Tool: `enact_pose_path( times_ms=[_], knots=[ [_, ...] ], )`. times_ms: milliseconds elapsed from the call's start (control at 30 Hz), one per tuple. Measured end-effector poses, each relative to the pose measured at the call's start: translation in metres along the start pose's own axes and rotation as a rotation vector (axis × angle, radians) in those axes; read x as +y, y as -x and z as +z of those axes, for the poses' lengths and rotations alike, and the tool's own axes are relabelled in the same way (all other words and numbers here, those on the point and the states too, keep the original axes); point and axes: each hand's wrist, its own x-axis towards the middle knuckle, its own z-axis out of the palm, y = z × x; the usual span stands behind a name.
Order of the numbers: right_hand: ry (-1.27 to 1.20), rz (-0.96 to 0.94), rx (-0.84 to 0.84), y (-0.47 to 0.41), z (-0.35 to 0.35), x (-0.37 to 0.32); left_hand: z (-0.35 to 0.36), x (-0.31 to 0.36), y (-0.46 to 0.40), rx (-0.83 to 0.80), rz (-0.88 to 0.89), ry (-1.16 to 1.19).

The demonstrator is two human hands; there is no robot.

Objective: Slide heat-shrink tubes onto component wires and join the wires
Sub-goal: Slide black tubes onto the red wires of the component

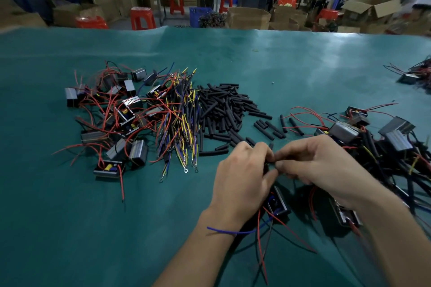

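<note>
Hands, two: left hand [242, 170] and right hand [319, 165], both pinching one black tube [271, 159].

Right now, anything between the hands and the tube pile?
Nothing visible. Both hands, left hand and right hand, pinch a dark piece together; bare green mat lies between them and the heat-shrink tube pile.

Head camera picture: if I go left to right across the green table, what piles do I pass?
Boxes with red wires → coloured wire bundle → black tube pile → finished boxes with tubes on.
</note>
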Motion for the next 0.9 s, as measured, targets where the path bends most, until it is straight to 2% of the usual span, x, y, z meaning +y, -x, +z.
enact_pose_path(
  times_ms=[200, 333, 467, 633, 800, 900],
  knots=[
    [0.235, -0.027, 0.034, 0.003, -0.007, -0.003, 0.005, 0.004, 0.004, -0.023, -0.015, 0.032],
    [0.227, -0.025, 0.133, 0.006, -0.022, -0.002, 0.008, 0.008, 0.005, -0.034, -0.019, 0.07],
    [0.215, -0.018, 0.126, 0.008, -0.03, -0.002, 0.009, 0.011, 0.005, -0.038, 0.073, 0.005],
    [0.071, -0.012, 0.138, 0.008, -0.028, -0.002, 0.01, 0.01, 0.006, -0.045, 0.098, -0.018],
    [-0.16, -0.085, 0.132, 0.009, -0.022, -0.008, 0.011, 0.009, 0.006, -0.027, 0.078, -0.006],
    [-0.158, -0.091, 0.128, 0.009, -0.023, -0.007, 0.012, 0.009, 0.007, -0.011, 0.082, -0.018]
  ],
)
